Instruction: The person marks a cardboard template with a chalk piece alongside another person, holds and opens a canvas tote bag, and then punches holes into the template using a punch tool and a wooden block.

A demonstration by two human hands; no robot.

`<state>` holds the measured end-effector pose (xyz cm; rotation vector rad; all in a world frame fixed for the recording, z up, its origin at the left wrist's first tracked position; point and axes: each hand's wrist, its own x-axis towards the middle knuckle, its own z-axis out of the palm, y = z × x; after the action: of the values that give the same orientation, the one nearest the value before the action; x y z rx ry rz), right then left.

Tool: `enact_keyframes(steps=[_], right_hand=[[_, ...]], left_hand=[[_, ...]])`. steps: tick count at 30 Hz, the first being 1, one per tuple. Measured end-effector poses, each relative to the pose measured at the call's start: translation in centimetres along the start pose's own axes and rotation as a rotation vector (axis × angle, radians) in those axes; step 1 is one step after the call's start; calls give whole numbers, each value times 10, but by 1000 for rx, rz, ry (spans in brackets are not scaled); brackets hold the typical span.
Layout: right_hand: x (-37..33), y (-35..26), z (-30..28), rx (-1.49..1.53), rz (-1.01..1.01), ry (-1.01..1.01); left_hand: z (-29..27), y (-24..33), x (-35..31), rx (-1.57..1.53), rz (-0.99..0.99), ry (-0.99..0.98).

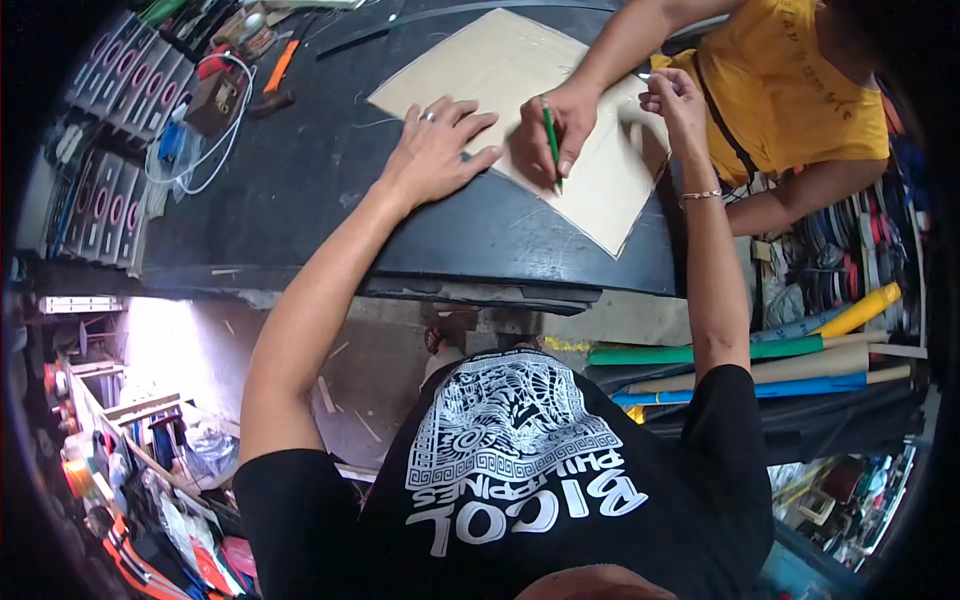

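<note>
A large tan sheet, like cardboard (490,65), lies slantwise on the black tabletop (330,110). My left hand (432,150) is open, its fingers spread over the sheet's left edge and its palm partly on the table. Above the sheet's right side, my right hand (675,102) has its fingertips pinched together. A small pale tip shows by those fingers; what it belongs to I cannot make out. Between my hands, a co-worker's hand (565,125) grips a green pencil (551,140), its point down at the sheet near the front edge.
The co-worker in a yellow shirt (790,90) leans in from the right. Toward the back left are an orange-handled tool (281,66), a white cable (238,120) and metal racks (130,70). Colored rolls (740,350) lie low on the right. Clutter fills the lower left.
</note>
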<state>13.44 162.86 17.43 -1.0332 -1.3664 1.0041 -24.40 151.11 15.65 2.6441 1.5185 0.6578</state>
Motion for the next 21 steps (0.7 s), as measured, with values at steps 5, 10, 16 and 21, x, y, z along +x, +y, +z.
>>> enact_keyframes(steps=[5, 10, 16, 21], right_hand=[[12, -23, 23, -143, -128, 56], [32, -39, 54, -460, -452, -106], [57, -42, 112, -570, -547, -197], [63, -41, 147, -693, -675, -173]], left_hand=[[4, -1, -1, 84, -73, -19], [5, -4, -1, 19, -25, 9], [3, -3, -2, 59, -45, -21], [2, -2, -2, 7, -53, -34]])
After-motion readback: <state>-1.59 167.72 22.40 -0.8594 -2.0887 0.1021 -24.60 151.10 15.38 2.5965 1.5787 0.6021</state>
